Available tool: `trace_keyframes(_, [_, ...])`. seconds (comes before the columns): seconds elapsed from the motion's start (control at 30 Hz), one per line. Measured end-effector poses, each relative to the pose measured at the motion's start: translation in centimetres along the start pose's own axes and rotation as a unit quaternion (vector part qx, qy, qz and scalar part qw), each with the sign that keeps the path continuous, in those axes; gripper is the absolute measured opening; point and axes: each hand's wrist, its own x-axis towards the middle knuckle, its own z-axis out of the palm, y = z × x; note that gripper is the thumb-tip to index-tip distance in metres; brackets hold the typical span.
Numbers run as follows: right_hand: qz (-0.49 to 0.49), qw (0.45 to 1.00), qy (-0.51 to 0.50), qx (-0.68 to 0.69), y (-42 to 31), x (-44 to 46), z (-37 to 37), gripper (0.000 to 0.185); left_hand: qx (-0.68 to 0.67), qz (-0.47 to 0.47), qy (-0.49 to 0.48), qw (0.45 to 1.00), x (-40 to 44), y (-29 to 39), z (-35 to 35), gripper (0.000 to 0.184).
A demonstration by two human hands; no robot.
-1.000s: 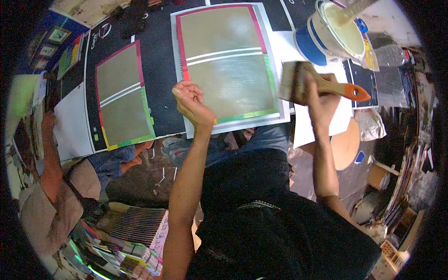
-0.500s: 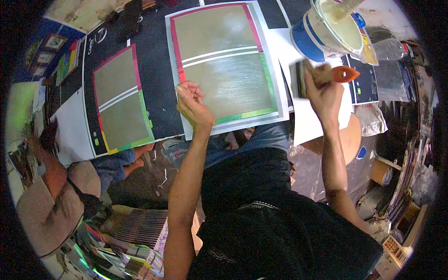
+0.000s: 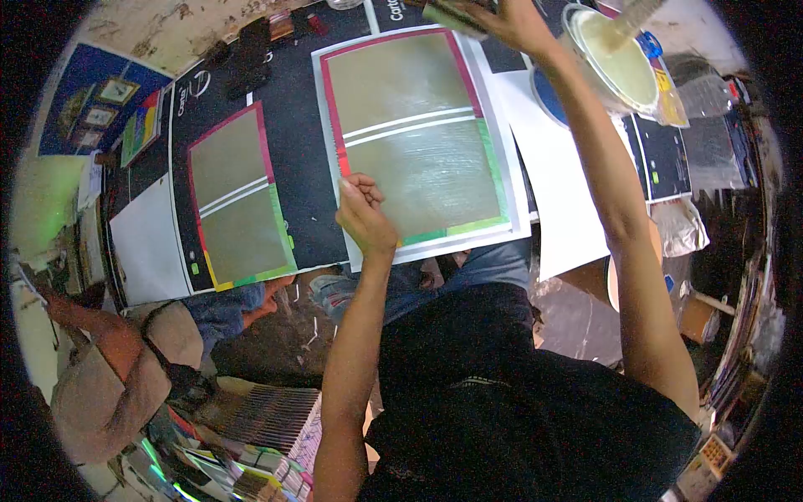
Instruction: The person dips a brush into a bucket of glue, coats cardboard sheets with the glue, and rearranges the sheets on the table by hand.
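My right hand (image 3: 520, 29) is at the top of the view, gripping a wide flat brush (image 3: 456, 18) near the sheet's far right corner; its handle is hidden. A large sheet (image 3: 410, 180) lies before me, its grey-brown panel framed in pink, red and green and crossed by two white bands. Wet, streaky shine covers the panel's lower half. My left hand (image 3: 366, 216) rests at the sheet's left edge, fingers curled closed with nothing visible in them. Under my right forearm stands a white and blue bucket (image 3: 615, 58) of pale creamy liquid, a thick handle sticking out.
A smaller similar framed panel (image 3: 238, 197) lies to the left on the black board (image 3: 305, 167). White paper (image 3: 560, 192) is under the bucket side. Another person (image 3: 125, 368) sits at the left. A clear plastic bottle (image 3: 703, 92) lies beyond the bucket.
My right hand has swung from beside the bucket up and left to the sheet's far edge, carrying the brush. My left hand stays by the sheet's edge; the whole view has shifted slightly.
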Motion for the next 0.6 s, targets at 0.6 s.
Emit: trace_keyframes(0.6, [-0.219,0.948,-0.221,-0.063,3.7,8.4,5.7,0.031,0.073,0.010,-0.034,0.997,0.0,0.6,-0.1,0.053])
